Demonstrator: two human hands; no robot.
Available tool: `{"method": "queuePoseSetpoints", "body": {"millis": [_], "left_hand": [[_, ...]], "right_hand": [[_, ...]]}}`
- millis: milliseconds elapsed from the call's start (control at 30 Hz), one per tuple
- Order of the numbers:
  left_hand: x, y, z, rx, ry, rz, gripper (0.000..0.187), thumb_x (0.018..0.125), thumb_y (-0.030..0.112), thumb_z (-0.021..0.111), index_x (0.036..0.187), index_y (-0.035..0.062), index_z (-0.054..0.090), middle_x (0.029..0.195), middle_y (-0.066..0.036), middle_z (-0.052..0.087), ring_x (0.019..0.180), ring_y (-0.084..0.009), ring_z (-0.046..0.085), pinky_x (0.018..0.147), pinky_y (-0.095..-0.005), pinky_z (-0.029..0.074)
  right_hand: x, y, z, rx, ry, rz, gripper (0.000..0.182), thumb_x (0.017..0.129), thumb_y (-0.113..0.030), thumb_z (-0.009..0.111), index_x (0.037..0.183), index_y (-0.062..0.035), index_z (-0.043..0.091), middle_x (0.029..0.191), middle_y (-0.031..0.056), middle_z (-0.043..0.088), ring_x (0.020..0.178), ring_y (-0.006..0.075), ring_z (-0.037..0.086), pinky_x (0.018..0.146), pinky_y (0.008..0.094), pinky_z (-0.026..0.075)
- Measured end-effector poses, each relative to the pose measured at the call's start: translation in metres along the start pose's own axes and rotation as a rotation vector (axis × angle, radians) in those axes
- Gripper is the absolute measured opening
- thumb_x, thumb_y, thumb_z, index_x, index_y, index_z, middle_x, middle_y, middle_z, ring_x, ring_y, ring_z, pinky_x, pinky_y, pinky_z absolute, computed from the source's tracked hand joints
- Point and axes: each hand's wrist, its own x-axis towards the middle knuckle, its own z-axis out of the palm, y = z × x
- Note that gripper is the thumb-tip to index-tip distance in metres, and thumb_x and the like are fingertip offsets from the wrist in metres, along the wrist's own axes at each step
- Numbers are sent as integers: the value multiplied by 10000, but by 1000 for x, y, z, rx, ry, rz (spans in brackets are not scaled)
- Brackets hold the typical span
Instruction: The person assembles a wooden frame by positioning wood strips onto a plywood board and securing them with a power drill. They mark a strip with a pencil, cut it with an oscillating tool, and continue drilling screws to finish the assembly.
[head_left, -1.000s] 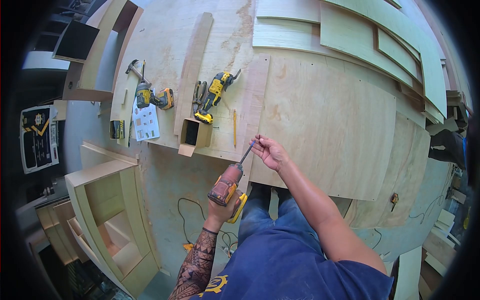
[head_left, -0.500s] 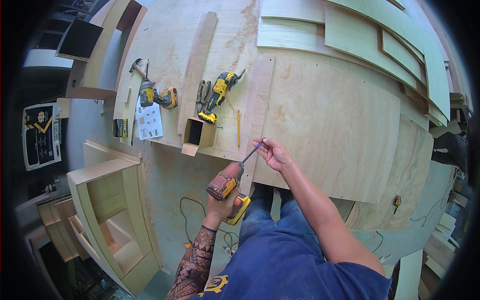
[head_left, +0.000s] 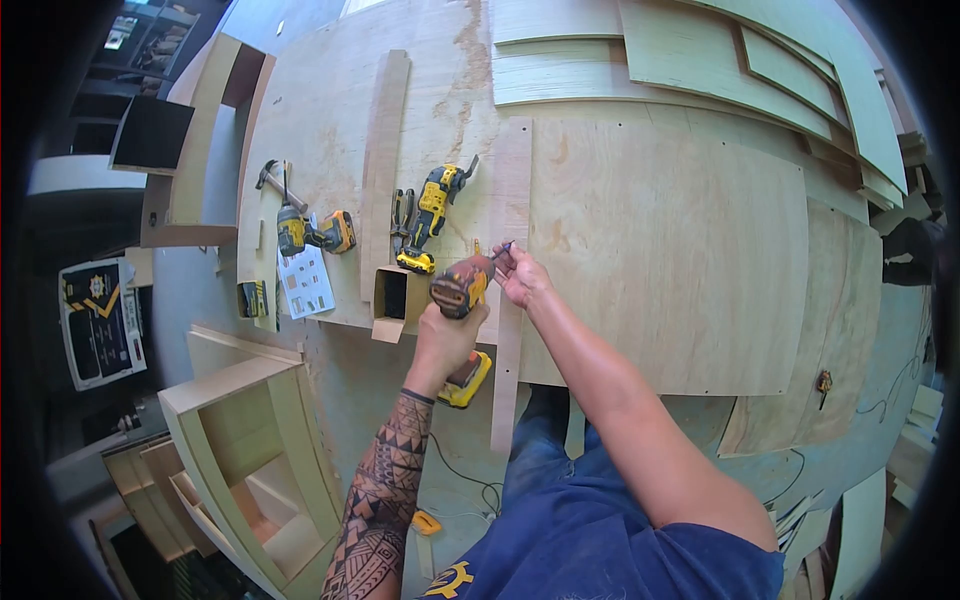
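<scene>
My left hand is wrapped around the grip of a worn red-brown cordless drill driver with a yellow battery below. The tool points away over the near edge of the plywood, and its body covers most of the long bit. At the bit's far end, my right hand is closed in a pinch on the tip. Any screw between those fingers is too small to make out. Beneath both hands runs a narrow wooden strip along the large plywood sheet. A pencil lies just beyond, partly hidden.
A yellow multi-tool, pliers, an open cardboard box, a second drill driver and a hammer lie leftward. Plywood panels are stacked at the back right. A wooden cabinet frame stands at lower left.
Both hands and the drill driver have moved forward over the plywood edge. The bit now points away and is foreshortened. The head view has shifted slightly.
</scene>
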Motion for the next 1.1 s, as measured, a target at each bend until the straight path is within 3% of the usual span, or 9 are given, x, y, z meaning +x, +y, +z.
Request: {"method": "queuePoseSetpoints", "body": {"millis": [167, 200, 333, 400, 433, 500, 600, 1033, 1100], "left_hand": [[35, 34, -19, 226, -141, -91, 348, 890, 295, 778, 1066, -3, 745, 759, -100, 726, 663, -195, 728, 625, -390, 593], [32, 44, -20, 186, -159, -87, 228, 929, 216, 764, 980, 11, 677, 681, -27, 627, 576, -127, 625, 532, -328, 521], [47, 62, -25, 246, -199, -62, 204, 933, 196, 741, 963, 13, 657, 678, -24, 616, 558, -148, 623, 517, -339, 511], [59, 70, -20, 309, -229, -65, 228, 928, 218, 700, 964, -7, 681, 678, -70, 642, 570, -173, 644, 541, -354, 536], [60, 76, -21, 377, -252, -80, 272, 922, 239, 660, 965, -26, 704, 677, -115, 669, 583, -198, 665, 564, -369, 561], [57, 83, -23, 393, -243, -72, 278, 924, 246, 647, 939, -25, 703, 660, -118, 662, 573, -203, 657, 563, -378, 555], [60, 82, -20, 422, -246, -34, 276, 925, 243, 644, 936, -27, 700, 664, -114, 664, 572, -204, 655, 558, -383, 551], [77, 59, 0, 426, -232, -42, 239, 922, 248, 676, 950, 12, 699, 658, -94, 656, 552, -184, 634, 554, -382, 537], [77, 56, 2, 476, -217, 10, 241, 923, 253, 683, 948, 14, 701, 656, -95, 656, 548, -183, 635, 554, -383, 539]], "right_hand": [[10, 4, 2, -8, 33, 6, 170, 1136, -327, 530, 1173, -205, 642, 1168, -7, 753, 1193, 193, 677, 1142, 545, 375], [3, 5, 4, -2, 72, 9, 165, 1134, -324, 531, 1171, -210, 645, 1169, -10, 754, 1177, 191, 680, 1150, 559, 358], [-13, 8, 9, 15, 91, 3, 160, 1129, -294, 544, 1127, -174, 650, 1151, 16, 757, 1129, 190, 695, 1075, 522, 448], [-28, 2, 0, -557, 128, -159, 131, 1068, -233, 639, 1083, -102, 645, 1132, 102, 760, 1080, 264, 722, 949, 481, 542], [-44, 4, -5, -554, 126, -157, 131, 1068, -233, 639, 1083, -102, 645, 1132, 102, 760, 1080, 264, 722, 949, 481, 542], [-76, 10, -15, -1505, 376, -688, 210, 971, -176, 749, 1064, -32, 627, 1113, 188, 747, 1000, 363, 730, 834, 486, 585], [-74, 4, -26, -1496, 318, -625, 307, 848, -193, 843, 982, -28, 622, 1000, 214, 726, 961, 430, 702, 843, 526, 563], [-66, 8, -21, -1529, 367, -566, 275, 882, -124, 825, 1041, -15, 629, 1053, 222, 707, 1042, 426, 697, 908, 528, 563], [-72, 2, -15, -1557, 333, -454, 320, 909, -126, 803, 1149, 8, 639, 1159, 255, 711, 1138, 435, 696, 981, 513, 567]]}}
